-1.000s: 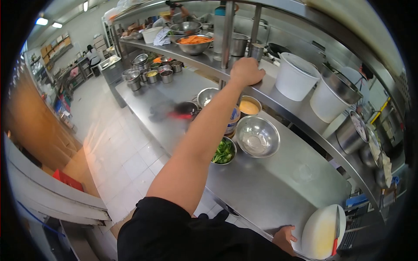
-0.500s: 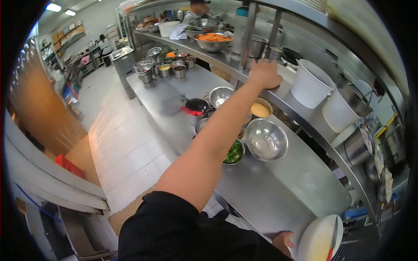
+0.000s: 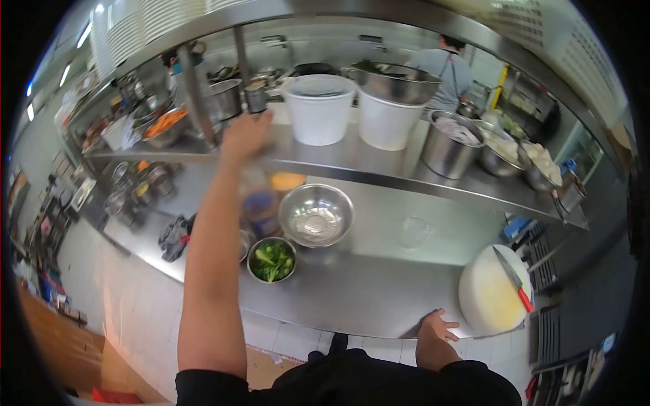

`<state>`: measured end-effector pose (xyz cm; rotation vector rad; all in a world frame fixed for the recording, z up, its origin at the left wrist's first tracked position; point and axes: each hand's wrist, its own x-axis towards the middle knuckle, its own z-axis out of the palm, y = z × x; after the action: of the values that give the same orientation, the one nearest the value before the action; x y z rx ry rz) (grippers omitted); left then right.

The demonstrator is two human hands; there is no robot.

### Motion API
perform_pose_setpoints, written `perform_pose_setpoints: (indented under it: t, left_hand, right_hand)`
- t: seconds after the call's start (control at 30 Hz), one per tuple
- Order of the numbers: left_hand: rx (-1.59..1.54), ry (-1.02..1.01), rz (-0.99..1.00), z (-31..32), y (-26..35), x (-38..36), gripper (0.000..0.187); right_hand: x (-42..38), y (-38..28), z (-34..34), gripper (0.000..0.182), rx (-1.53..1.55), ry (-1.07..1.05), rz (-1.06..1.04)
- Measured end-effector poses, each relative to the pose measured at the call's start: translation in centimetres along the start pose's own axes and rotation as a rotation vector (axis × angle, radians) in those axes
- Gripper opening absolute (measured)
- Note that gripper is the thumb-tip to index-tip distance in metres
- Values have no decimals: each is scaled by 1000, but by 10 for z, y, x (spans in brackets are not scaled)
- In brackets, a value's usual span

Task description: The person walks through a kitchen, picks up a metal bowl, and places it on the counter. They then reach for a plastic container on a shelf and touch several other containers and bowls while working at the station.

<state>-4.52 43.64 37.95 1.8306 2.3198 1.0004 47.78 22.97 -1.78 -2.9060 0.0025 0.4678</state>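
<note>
My left hand point(image 3: 246, 135) is stretched up to the steel shelf point(image 3: 399, 174), palm down at its front edge, beside a shelf post. Its fingers are slightly blurred but look laid out over the shelf, with no object showing in them. Down at the counter's front edge, my right hand point(image 3: 437, 329) rests with fingers apart, holding nothing. Close beside it is a round white cutting board point(image 3: 481, 294) with a red-handled knife point(image 3: 514, 281) lying on it. Below the left arm stand a bowl of green vegetables point(image 3: 272, 260) and a shiny steel bowl point(image 3: 316, 215).
White tubs point(image 3: 319, 115), a steel pot point(image 3: 452, 145) and several bowls stand along the shelf. Carrot shreds point(image 3: 166, 123) fill a bowl at left. Small steel containers point(image 3: 139, 189) and a dark cloth point(image 3: 175, 237) are on the counter. A co-worker point(image 3: 443, 71) stands behind the shelf.
The view has swung right and now faces the shelf more squarely. My left hand stays at the shelf edge, and my right hand stays by the cutting board, now more fully in view.
</note>
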Motion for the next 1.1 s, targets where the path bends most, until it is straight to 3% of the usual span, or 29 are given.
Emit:
perform_pose_setpoints:
  t: [0.13, 0.27, 0.4, 0.47, 0.73, 0.8, 0.87, 0.93, 0.97, 1.07, 1.1]
  left_hand:
    - [90, 16, 116, 2, -4, -2, 69]
    - [47, 61, 113, 5, -7, 1, 82]
    - [57, 59, 107, 3, -4, 1, 67]
    - [74, -65, 68, 1, -3, 4, 56]
    - [50, 34, 101, 3, -5, -1, 54]
    - [51, 150, 108, 8, -5, -1, 55]
    - [63, 125, 97, 4, -7, 2, 61]
    - [33, -105, 32, -1, -7, 9, 65]
    - [33, -105, 30, 0, -8, 9, 65]
    - [94, -6, 79, 7, -8, 3, 59]
    - [75, 119, 116, 11, -8, 0, 55]
  right_hand:
    - [-11, -3, -6, 84, 28, 51, 84]
    - [-16, -2, -11, 88, 69, 73, 55]
    - [-24, -2, -23, 88, 107, 35, 40]
    - [-21, 0, -19, 89, 103, 51, 39]
    - [-23, -1, -17, 90, 97, 51, 9]
    - [-22, -1, -16, 90, 82, 66, 24]
    - [-17, -1, -9, 89, 71, 80, 23]
    - [-14, 0, -5, 89, 60, 94, 25]
    - [-14, 0, -6, 89, 60, 83, 27]
    - [-17, -1, -12, 89, 68, 65, 31]
    - [-18, -1, -14, 89, 77, 57, 34]
